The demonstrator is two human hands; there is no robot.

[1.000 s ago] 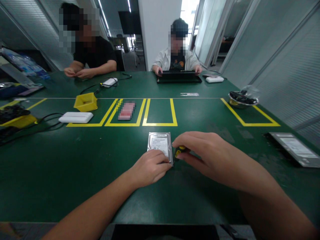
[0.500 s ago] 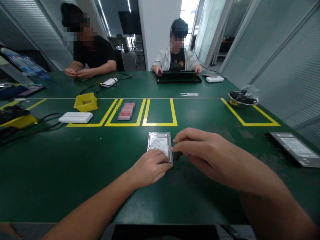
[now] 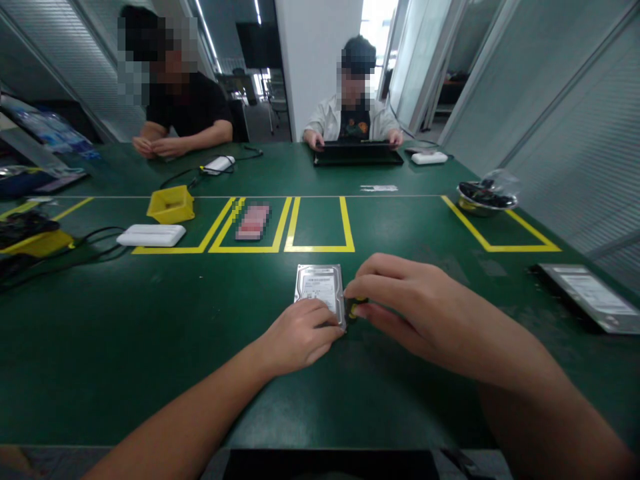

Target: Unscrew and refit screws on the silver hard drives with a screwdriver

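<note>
A silver hard drive (image 3: pixel 320 283) with a white label lies label up on the green table. My left hand (image 3: pixel 303 333) rests over its near end, fingers curled across the top to the near right corner, holding it down. At the drive's right side, my right hand (image 3: pixel 405 297) is closed, thumb and fingers pinching a small black-and-yellow screwdriver (image 3: pixel 357 308). Most of its handle is hidden by the fingers, and I cannot tell whether its tip touches the drive.
Another hard drive (image 3: pixel 595 297) lies at the right. Beyond are a metal bowl of dark parts (image 3: pixel 485 207), a yellow bin (image 3: pixel 171 205), a white power strip (image 3: pixel 151 235) with black cables and a pink blurred item (image 3: pixel 253 222). Two people sit opposite, one holding a black panel (image 3: pixel 359 155).
My right thumb and fingers have shifted slightly around the screwdriver, so more of its yellow shows. My left hand and the hard drive have stayed in place.
</note>
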